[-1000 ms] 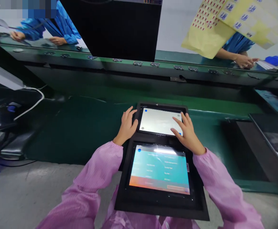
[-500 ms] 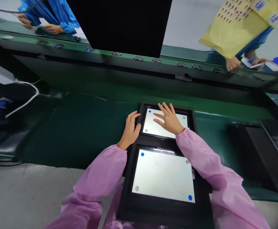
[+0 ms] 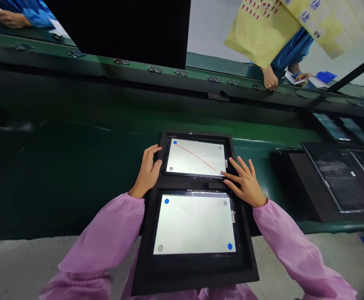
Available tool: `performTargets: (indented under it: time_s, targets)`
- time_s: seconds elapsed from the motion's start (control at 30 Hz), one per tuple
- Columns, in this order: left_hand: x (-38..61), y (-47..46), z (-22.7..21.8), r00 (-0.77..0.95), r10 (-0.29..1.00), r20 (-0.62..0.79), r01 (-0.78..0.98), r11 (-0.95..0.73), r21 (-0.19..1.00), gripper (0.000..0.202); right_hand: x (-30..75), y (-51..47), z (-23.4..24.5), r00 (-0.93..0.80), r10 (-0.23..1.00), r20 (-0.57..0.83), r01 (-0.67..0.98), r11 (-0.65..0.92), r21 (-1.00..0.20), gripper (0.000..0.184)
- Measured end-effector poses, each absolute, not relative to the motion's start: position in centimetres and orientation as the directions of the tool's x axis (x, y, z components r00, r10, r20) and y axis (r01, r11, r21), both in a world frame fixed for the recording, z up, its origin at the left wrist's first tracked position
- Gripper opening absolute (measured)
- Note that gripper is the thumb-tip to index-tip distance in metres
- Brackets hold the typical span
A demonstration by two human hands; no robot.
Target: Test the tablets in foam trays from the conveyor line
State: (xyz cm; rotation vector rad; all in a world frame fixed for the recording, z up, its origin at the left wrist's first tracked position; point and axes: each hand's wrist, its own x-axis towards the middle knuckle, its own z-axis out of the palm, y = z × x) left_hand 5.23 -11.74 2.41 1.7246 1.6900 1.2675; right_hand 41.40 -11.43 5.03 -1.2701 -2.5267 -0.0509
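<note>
Two lit tablet screens lie in a black tray [image 3: 194,280], one behind the other. On the far screen [image 3: 191,160] a thin red line runs from the blue dot at upper left towards the lower right corner. The near screen [image 3: 194,225] shows two blue and two grey dots and no line. My right hand [image 3: 246,183] is spread, its index fingertip touching the far screen's lower right corner, over a blue dot. At the far left edge of the tray rests my left hand [image 3: 149,170], fingers loosely curved and apart, holding nothing.
A dark monitor [image 3: 122,33] hangs at the top. Small circuit boards [image 3: 155,69] line the green rail behind. A yellow sheet [image 3: 260,33] hangs at upper right, near a co-worker's hand [image 3: 270,78]. Dark glass panels [image 3: 341,175] lie stacked on the right.
My right hand has slid from the middle of the far screen to its lower right corner, and a red diagonal line now shows there. My left hand stays at the tray's edge. The view has shifted right.
</note>
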Motion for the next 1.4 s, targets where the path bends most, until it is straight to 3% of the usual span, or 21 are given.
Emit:
performTargets:
  time_s: [0.17,0.5,0.9,1.1,1.4]
  targets:
    - [5.2,-11.7,2.3,-0.152,0.947,0.281,0.551,-0.155,0.82,0.037,41.3,-10.6,5.0,-0.536,0.775,0.336,0.787,0.602,-0.134,0.036]
    - [5.2,-11.8,2.3,-0.134,0.943,0.304,0.557,-0.182,0.81,0.036,37.8,-4.2,4.0,-0.385,0.85,0.358,0.883,0.453,-0.125,0.055]
    - [5.6,-12.3,2.9,-0.069,0.941,0.331,0.565,-0.236,0.791,0.041,27.7,-9.5,5.4,-0.732,0.649,0.208,0.64,0.759,-0.119,0.06]
    - [5.7,-12.3,2.8,-0.069,0.939,0.337,0.557,-0.244,0.794,0.043,25.5,-10.3,5.5,-0.779,0.597,0.191,0.584,0.802,-0.123,0.061]
    - [5.7,-12.1,2.3,-0.076,0.928,0.365,0.557,-0.265,0.787,0.043,28.4,-11.8,7.0,-0.796,0.54,0.273,0.521,0.841,-0.143,0.05]
